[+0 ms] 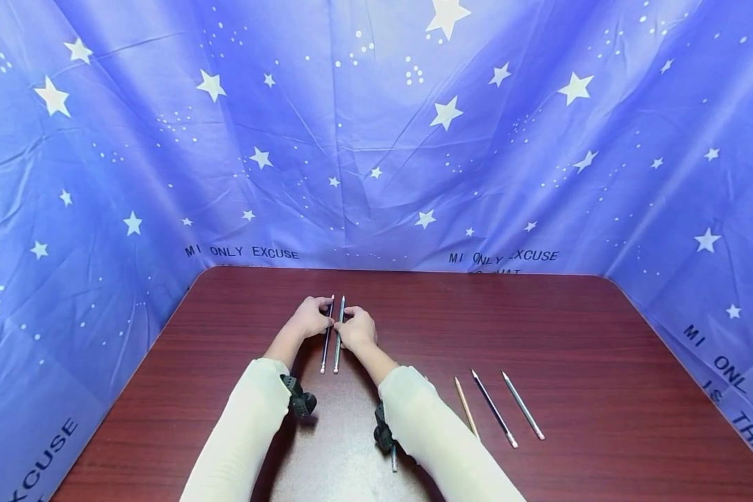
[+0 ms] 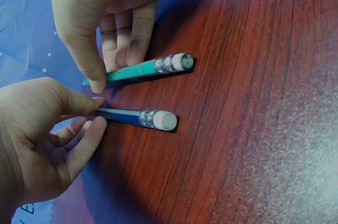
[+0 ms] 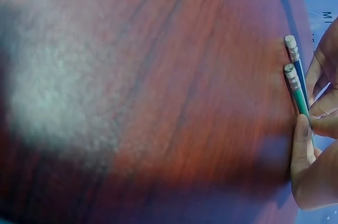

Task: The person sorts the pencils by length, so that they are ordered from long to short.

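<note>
Near the far side of the table, two eraser-tipped pencils lie side by side, eraser ends toward the person. My left hand (image 1: 310, 318) pinches the dark blue pencil (image 1: 325, 352) between thumb and fingers. Just to its right, my right hand (image 1: 359, 330) holds the green pencil (image 1: 337, 354), thumb on one side and fingers on the other. In the left wrist view, the white erasers of the blue pencil (image 2: 124, 117) and the green pencil (image 2: 132, 72) point away from the hands, with a narrow gap between them. Fingers cover the middle of both pencils.
To the right on the reddish-brown table (image 1: 571, 328) lie a tan pencil (image 1: 466, 404), a dark pencil (image 1: 493, 406) and a greenish pencil (image 1: 522, 404). Another pencil (image 1: 394, 460) is mostly hidden under the right sleeve. A blue starry curtain (image 1: 376, 139) hangs behind the table.
</note>
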Motion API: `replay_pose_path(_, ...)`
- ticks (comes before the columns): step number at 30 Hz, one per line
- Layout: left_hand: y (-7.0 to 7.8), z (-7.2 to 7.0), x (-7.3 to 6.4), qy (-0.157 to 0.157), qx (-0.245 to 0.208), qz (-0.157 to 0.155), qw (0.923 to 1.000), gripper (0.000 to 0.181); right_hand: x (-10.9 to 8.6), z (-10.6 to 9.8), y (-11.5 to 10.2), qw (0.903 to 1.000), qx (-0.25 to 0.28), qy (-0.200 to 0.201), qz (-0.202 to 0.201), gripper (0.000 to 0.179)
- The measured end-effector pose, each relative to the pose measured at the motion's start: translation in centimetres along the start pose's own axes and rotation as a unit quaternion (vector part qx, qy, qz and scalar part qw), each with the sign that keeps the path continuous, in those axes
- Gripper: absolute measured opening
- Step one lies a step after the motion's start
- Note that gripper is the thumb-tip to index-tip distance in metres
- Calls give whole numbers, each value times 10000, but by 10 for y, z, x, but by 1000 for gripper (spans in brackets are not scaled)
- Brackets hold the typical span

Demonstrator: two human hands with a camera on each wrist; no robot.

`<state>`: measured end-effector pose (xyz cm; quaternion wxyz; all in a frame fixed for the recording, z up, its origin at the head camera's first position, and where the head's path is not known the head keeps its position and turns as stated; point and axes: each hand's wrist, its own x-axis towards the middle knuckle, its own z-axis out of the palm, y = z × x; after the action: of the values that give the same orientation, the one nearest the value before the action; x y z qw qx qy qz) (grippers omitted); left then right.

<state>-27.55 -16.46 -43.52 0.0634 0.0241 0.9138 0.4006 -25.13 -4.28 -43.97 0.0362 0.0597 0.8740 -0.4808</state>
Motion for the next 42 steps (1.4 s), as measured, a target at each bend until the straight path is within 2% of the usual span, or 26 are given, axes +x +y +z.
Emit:
replay_pose_path(13, -1, 1, 2, -71, -106, -36, 9999, 52, 3, 8, 5, 9952, -870, 360, -277, 35)
replay_pose_path(16, -1, 1, 1, -57, -84, 7, 9999, 53, 4, 7, 5, 9965, -761, 235, -244, 34)
replay_pose_path(20, -1, 1, 1, -32, -50, 80, 10000, 54, 4, 4, 5, 9995, -280, -30, -170, 34)
replay_pose_path(26, -1, 0, 1, -47, -55, -19, 10000, 54, 6, -3, 8, 9989, 320, -250, -237, 32)
replay_pose_path(34, -1, 1, 2, -98, -145, -116, 9998, 54, 9, -16, 12, 9985, 211, -299, -417, 26)
replay_pose_path(42, 2, -1, -1, -203, -506, -305, 9980, 51, 9, -31, 11, 9980, 221, -329, -484, 25)
